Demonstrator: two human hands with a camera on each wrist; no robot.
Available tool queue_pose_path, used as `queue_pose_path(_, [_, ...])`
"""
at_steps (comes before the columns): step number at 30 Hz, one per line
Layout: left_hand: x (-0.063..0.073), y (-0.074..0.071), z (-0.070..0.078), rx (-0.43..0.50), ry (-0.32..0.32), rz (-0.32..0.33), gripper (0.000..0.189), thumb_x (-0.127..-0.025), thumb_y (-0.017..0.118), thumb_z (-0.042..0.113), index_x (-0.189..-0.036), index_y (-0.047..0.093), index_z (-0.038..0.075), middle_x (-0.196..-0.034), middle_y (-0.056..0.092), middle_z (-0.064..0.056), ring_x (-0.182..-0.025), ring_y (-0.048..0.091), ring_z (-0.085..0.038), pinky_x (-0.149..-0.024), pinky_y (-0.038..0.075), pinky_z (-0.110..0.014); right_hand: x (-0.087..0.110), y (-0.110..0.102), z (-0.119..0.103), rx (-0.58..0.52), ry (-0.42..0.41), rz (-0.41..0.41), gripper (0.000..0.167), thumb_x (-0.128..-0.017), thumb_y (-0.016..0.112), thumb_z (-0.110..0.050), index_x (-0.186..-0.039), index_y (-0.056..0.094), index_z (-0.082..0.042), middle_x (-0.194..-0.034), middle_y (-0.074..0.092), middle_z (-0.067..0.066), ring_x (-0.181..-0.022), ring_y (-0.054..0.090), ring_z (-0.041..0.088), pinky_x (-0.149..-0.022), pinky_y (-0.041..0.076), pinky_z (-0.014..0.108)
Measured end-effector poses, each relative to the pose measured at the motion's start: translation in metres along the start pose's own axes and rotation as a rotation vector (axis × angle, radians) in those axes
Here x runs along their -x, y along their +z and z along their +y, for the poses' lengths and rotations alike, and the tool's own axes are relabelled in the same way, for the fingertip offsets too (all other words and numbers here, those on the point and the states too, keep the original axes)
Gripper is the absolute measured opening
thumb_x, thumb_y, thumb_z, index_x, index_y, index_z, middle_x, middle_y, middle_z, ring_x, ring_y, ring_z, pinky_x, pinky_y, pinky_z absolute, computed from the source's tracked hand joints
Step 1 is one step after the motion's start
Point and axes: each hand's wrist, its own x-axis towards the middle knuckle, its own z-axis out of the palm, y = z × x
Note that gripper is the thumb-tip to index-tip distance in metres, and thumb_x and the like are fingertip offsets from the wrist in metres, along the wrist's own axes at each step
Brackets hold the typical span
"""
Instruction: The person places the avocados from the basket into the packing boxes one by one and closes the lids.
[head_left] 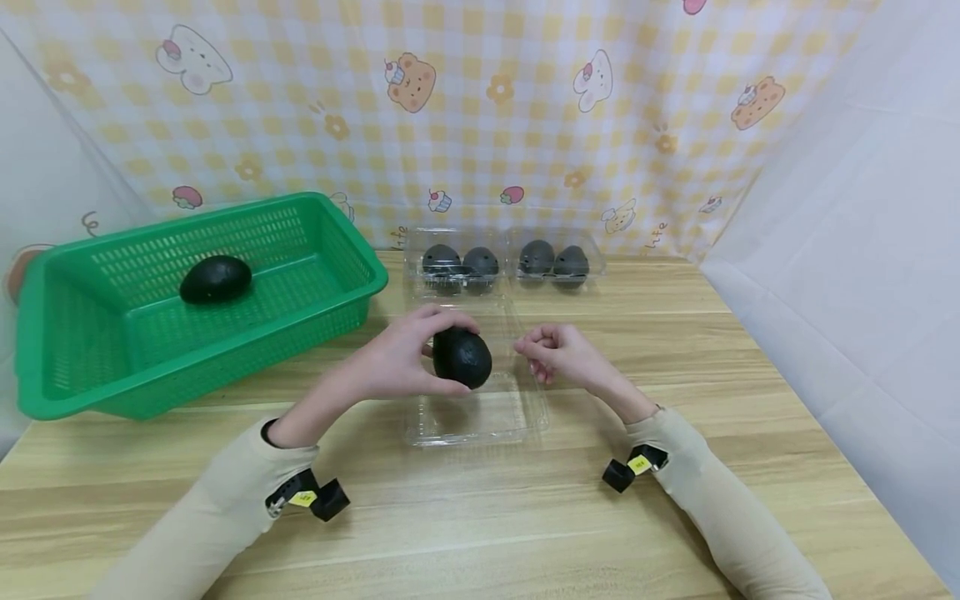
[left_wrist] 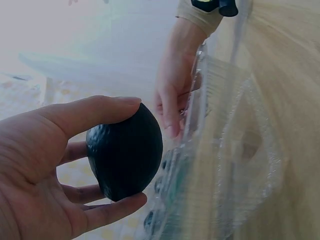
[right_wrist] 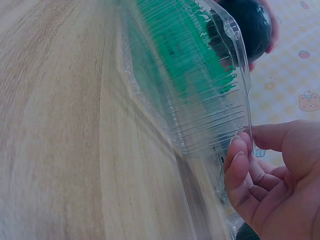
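A dark, bumpy-skinned avocado (head_left: 462, 358) is gripped by my left hand (head_left: 397, 354), thumb on one side and fingers on the other. It is held over an open clear plastic clamshell box (head_left: 480, 433) standing on the table, its lid part lying back toward the rear. At the box's right side, my right hand (head_left: 562, 357) pinches the rim between thumb and fingertips. In the right wrist view the ribbed wall of the box (right_wrist: 210, 117) rises right beside these fingers (right_wrist: 239, 155).
On the left stands a green slotted basket (head_left: 300, 321) with one avocado (head_left: 216, 279) inside. Two clear boxes, left (head_left: 457, 237) and right (head_left: 555, 236), each holding two dark avocados, sit at the back. A checked curtain (head_left: 480, 142) hangs behind the wooden table (head_left: 480, 517).
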Motion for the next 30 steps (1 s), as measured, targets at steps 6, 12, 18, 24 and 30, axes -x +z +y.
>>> queue_pose_path(6, [-0.002, 0.010, -0.002, 0.028, 0.029, -0.057, 0.067, -0.072, 0.094, 0.021, -0.132, 0.063, 0.015, -0.134, 0.048, -0.014, -0.118, 0.054, -0.030, -0.086, 0.058, -0.037, -0.001, -0.001, 0.000, 0.007, -0.008, -0.002, 0.033, -0.101, 0.064, -0.021, -0.105, 0.061, 0.011, -0.067, 0.059, 0.005, -0.058, 0.057, 0.013, -0.052, 0.050, 0.024])
queue_pose_path(12, [-0.004, 0.019, 0.001, 0.029, 0.008, -0.103, 0.067, -0.073, 0.093, 0.022, -0.133, 0.063, 0.019, -0.133, 0.046, -0.012, -0.116, 0.055, -0.029, -0.090, 0.057, -0.038, 0.000, -0.002, 0.000, 0.015, -0.016, -0.006, 0.033, -0.102, 0.064, -0.022, -0.105, 0.061, 0.011, -0.067, 0.059, 0.005, -0.058, 0.057, 0.014, -0.053, 0.051, 0.025])
queue_pose_path(18, [-0.006, 0.025, -0.002, 0.021, -0.028, -0.138, 0.068, -0.075, 0.092, 0.026, -0.136, 0.063, 0.024, -0.134, 0.041, -0.014, -0.116, 0.056, -0.033, -0.092, 0.056, -0.043, 0.000, -0.001, 0.001, 0.010, -0.014, -0.007, 0.033, -0.102, 0.063, -0.022, -0.106, 0.061, 0.010, -0.068, 0.059, 0.006, -0.058, 0.057, 0.015, -0.053, 0.051, 0.025])
queue_pose_path(24, [-0.009, 0.033, -0.008, -0.012, -0.022, -0.162, 0.065, -0.075, 0.092, 0.029, -0.134, 0.064, 0.025, -0.134, 0.043, -0.012, -0.116, 0.055, -0.030, -0.092, 0.056, -0.040, -0.001, -0.001, 0.002, 0.006, -0.015, -0.006, 0.032, -0.102, 0.063, -0.021, -0.106, 0.062, 0.011, -0.067, 0.059, 0.006, -0.057, 0.057, 0.014, -0.052, 0.051, 0.024])
queue_pose_path(30, [-0.015, 0.040, -0.013, -0.099, 0.049, -0.180, 0.065, -0.076, 0.091, 0.033, -0.134, 0.065, 0.020, -0.134, 0.051, -0.009, -0.117, 0.054, -0.027, -0.092, 0.053, -0.041, -0.002, -0.001, 0.002, 0.005, -0.007, -0.006, 0.032, -0.102, 0.064, -0.021, -0.106, 0.062, 0.010, -0.066, 0.059, 0.005, -0.057, 0.058, 0.014, -0.052, 0.051, 0.024])
